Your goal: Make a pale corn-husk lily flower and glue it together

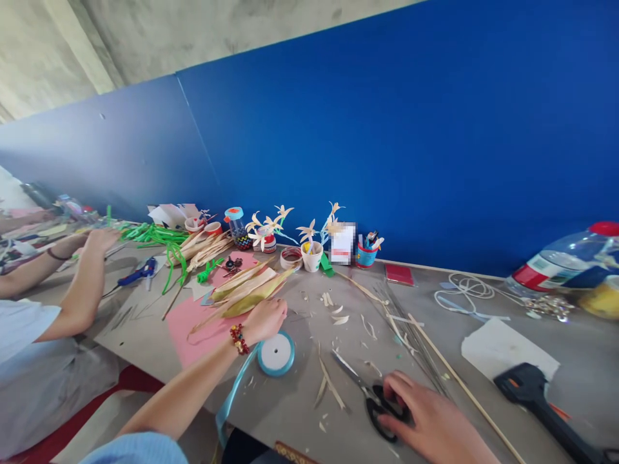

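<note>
My left hand (267, 320), with a beaded bracelet at the wrist, is at the right end of a bundle of dried corn husks (251, 287). Its fingers curl downward, and what they hold, if anything, is hidden. Just below it lies a spool of light blue ribbon (275, 353), its loose end trailing toward the table's front edge. My right hand (425, 412) has thumb and fingers around the black handles of the scissors (355, 377), which lie on the table with blades pointing up and left. Thin husk strips (331, 385) lie left of the scissors.
Pink paper (193, 332) lies under the husks. Potted husk flowers (312, 256) and a pen cup (367, 252) stand along the blue partition (387, 142). To the right are wires and sticks (457, 374), a black glue gun (534, 393) and a plastic bottle (556, 264). A co-worker's arms (87, 283) are left.
</note>
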Available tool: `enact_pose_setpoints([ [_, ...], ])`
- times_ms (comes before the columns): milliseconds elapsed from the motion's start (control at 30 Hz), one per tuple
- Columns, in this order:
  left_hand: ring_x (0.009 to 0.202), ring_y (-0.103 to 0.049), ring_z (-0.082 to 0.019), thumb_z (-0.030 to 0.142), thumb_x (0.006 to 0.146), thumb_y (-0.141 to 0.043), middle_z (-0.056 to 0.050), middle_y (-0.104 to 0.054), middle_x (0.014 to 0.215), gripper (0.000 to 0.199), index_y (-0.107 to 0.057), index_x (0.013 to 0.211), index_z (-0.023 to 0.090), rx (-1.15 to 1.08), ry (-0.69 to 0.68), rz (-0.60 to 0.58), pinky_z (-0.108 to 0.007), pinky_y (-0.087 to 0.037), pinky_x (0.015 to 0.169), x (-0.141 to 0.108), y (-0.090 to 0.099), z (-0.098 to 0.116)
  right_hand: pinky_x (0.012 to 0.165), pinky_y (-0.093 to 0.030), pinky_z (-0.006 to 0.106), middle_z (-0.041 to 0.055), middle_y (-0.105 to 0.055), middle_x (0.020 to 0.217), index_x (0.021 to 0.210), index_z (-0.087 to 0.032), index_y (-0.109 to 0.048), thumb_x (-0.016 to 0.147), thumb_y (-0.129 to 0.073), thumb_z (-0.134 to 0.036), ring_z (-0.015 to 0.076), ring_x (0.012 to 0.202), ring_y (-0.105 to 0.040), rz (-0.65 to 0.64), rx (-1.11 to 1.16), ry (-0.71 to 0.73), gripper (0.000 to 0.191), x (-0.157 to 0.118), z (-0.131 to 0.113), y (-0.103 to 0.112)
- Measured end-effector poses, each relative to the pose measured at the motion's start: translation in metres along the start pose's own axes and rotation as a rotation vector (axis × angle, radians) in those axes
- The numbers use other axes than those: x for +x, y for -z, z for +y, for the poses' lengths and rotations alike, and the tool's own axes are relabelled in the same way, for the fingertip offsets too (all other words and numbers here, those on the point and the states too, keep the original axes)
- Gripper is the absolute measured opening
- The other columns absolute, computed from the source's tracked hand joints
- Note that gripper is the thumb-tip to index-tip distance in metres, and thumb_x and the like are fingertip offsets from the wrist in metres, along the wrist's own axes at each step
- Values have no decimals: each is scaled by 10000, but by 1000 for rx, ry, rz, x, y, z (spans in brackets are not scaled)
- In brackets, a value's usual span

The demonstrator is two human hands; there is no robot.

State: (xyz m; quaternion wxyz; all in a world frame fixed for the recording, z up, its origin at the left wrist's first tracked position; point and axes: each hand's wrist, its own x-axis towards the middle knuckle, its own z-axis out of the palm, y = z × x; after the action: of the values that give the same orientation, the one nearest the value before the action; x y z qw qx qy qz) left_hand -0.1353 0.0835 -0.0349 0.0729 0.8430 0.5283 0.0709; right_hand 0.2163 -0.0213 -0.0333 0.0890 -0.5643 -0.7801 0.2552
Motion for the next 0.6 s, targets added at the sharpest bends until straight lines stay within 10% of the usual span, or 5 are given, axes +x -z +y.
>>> enact_pose_setpoints([
  [267,739,-574,-164,149,957,-343,-20,-605,843,138,-458,909,209,-190,-76,92,-273,-429,703,-13,25,54,560,-426,266,0,-617,676,876,-226,-651,820,-629,-485,173,604,-564,179,452,27,266,28,-12,5],
  [433,775,-572,-164,75,901,-378,-35,-595,858,149,-444,903,209,-454,-253,91,-261,-433,722,-13,11,103,555,-472,261,30,-680,759,917,-185,-685,744,-743,-506,147,583,-573,238,1096,2,370,57,-40,-12],
  [600,751,-552,-159,68,881,-421,-19,-584,810,141,-453,876,206,-658,-177,43,-262,-424,705,-9,0,116,608,-493,269,18,-671,662,866,-179,-696,751,-777,-455,152,586,-599,325,1263,25,310,55,-37,-25],
])
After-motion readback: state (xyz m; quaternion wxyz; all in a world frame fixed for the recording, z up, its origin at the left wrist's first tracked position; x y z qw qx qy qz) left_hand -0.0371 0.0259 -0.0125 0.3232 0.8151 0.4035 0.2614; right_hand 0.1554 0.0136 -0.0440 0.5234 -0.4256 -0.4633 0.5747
